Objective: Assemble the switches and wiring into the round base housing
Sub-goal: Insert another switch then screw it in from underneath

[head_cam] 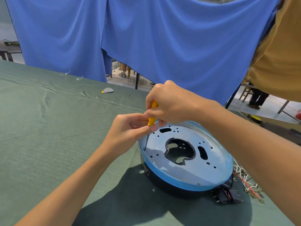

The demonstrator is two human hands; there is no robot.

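The round base housing point(210, 170) lies on the green cloth, black-walled with a blue-filmed plate and a large central hole. A yellow-handled screwdriver point(152, 118) stands nearly upright, its tip at the plate's left edge. My right hand point(171, 103) grips the top of the handle. My left hand point(130, 128) pinches the handle's lower end with fingers and thumb. Black switches point(228, 195) sit at the housing's near right side. A bundle of white and red wires point(244, 178) lies to its right, partly hidden by my right forearm.
The green-covered table point(48, 128) stretches left and back. A small white and orange scrap point(107, 90) and clear plastic bits point(79, 77) lie far back. A blue curtain point(146, 38) hangs behind. A person in a yellow shirt point(280, 54) stands at the right.
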